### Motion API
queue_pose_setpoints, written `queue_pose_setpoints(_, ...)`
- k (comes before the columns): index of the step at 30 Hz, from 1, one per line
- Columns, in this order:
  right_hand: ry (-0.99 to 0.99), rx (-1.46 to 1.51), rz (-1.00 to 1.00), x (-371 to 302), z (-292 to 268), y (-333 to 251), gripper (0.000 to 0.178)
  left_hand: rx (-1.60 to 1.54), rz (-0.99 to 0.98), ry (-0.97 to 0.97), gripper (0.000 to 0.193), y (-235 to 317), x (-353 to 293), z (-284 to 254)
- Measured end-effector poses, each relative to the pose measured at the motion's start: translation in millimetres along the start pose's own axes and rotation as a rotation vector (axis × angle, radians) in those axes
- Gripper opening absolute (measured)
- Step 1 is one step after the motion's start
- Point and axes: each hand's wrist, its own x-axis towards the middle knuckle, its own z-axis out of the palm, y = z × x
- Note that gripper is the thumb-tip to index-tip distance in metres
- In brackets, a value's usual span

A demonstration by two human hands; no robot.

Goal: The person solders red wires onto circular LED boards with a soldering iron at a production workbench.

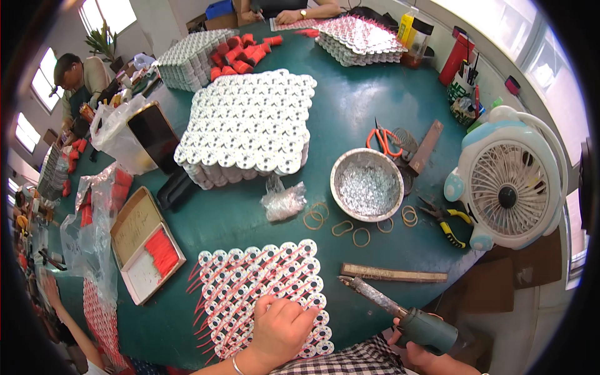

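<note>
In front of me lies a panel of round white circuit boards (250, 269), with red wires laid across it in slanting rows and loose ends sticking out on its left. My left hand (281, 326) rests on the panel's lower right part, fingers curled down; what they pinch, if anything, is hidden. My right hand (417, 355) is wrapped round the dark green handle of a soldering iron (381, 300). The iron's tip points up and left, beside the panel's right edge and below a wooden strip (394, 274). An open cardboard box (150, 244) with short red wires stands left of the panel.
Beyond the panel sit a stack of white board panels (250, 125), a bowl of silvery bits (367, 184), rubber bands (342, 229), pliers (447, 224) and orange-handled scissors (384, 140). A fan (507, 178) stands at right. Across the table a person's hand (289, 17) is at work.
</note>
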Motion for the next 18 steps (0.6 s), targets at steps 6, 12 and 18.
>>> queue_pose_setpoints(6,0.251,0.367,0.114,15,10,3,0.056,-0.054,-0.142,-0.129,0.009,-4,-11,-29)
queue_pose_setpoints(12,0.438,0.761,0.099,42,11,13,0.06,0.256,-0.235,0.243,0.013,-59,-12,-64)
queue_pose_setpoints(18,0.455,0.625,0.045,51,13,23,0.052,0.273,-0.597,0.642,0.004,-125,-28,-109)
